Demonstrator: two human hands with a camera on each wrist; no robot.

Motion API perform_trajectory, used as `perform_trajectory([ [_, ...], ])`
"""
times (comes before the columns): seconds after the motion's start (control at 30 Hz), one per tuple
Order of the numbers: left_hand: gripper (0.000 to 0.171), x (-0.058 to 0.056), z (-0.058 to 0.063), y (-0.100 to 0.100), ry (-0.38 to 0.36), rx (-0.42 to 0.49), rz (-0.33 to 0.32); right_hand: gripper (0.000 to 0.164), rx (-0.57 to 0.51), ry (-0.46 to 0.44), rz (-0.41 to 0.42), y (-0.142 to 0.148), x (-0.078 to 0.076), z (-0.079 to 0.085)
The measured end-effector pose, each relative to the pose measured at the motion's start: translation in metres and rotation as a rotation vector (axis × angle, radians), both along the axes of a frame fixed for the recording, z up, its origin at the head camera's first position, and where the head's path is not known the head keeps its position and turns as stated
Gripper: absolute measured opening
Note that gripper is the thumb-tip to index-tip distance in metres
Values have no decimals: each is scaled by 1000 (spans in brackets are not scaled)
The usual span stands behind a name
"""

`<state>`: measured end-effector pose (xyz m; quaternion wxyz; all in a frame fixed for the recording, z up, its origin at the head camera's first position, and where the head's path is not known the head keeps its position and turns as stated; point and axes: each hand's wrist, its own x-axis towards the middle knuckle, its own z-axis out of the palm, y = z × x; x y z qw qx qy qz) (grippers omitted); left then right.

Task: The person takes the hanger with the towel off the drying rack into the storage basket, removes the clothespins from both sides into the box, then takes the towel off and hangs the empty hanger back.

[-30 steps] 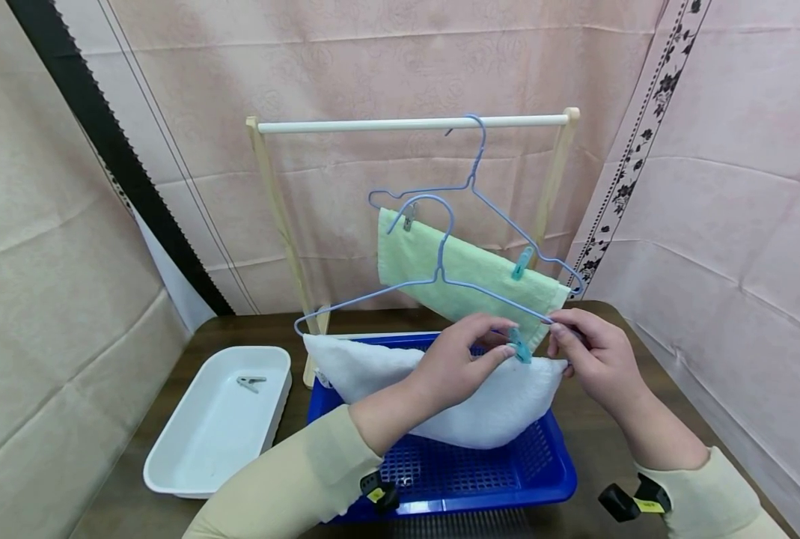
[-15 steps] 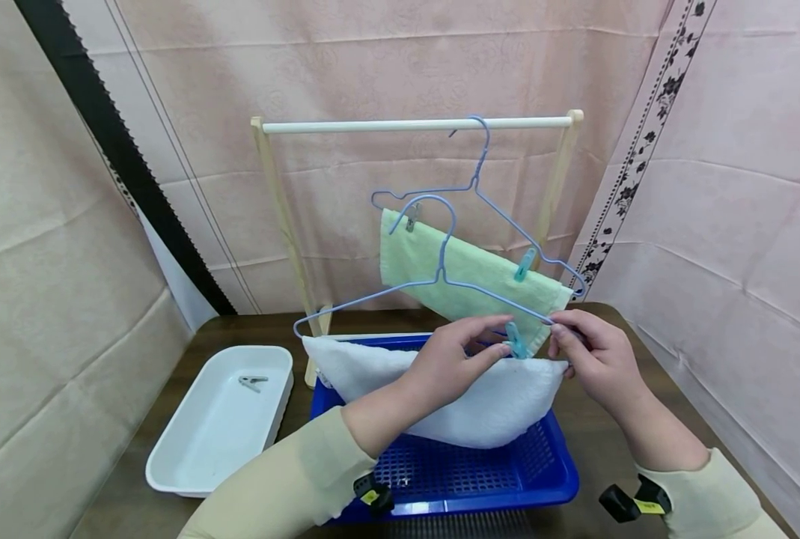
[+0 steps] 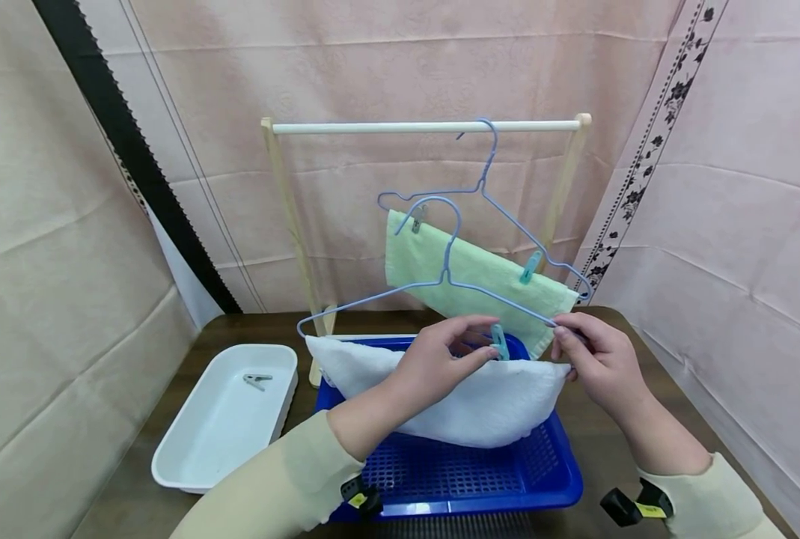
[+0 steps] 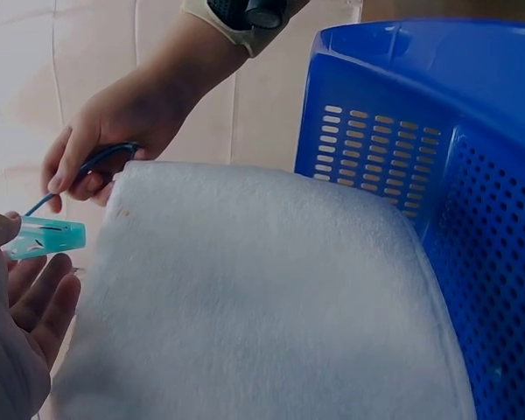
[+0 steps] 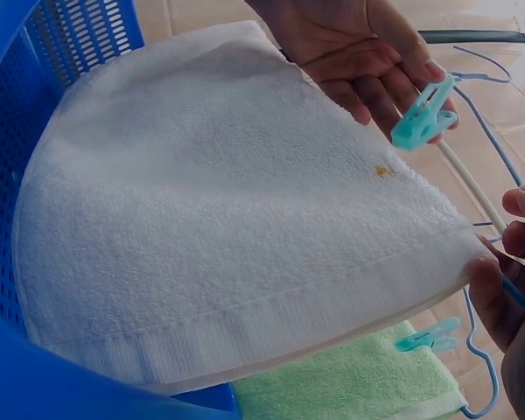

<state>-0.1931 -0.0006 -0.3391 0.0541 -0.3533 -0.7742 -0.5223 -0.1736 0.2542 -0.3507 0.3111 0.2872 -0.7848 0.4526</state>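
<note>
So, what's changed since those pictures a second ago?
The left hand has moved to the left, away from the right hand, carrying the turquoise plastic clothes peg with it. Nothing was let go. The right hand still grips the thin blue hanger and a corner of the white terry towel; the pale green towel stays hung behind.

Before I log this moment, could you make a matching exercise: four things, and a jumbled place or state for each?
1. Green cloth
2. White cloth
3. White tray
4. Left hand

A. Pinches a teal clip
B. Clipped to the rear hanger
C. Has a grey clip in it
D. Below the front hanger, one corner at the right hand

Pairs: 1-B; 2-D; 3-C; 4-A
</note>
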Motion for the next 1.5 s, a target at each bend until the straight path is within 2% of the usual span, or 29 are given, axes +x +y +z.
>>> perform_trajectory([
  [0.27, 39, 1, 3, -17, -25, 14, 18, 21, -11, -5, 5, -1, -1, 0],
  [0.6, 38, 2, 4, -38, -42, -1, 82, 26, -65, 3, -1, -3, -2, -1],
  [0.9, 37, 1, 3, -56, 3, 28, 108, 24, -36, 5, 16, -3, -3, -1],
  [1.27, 36, 6, 6, -83, 18, 49, 182, 20, -2, 4, 14, -4, -3, 0],
  [1.5, 37, 8, 3, -101, 37, 41, 228, 21, -8, 11, 26, -4, -5, 0],
])
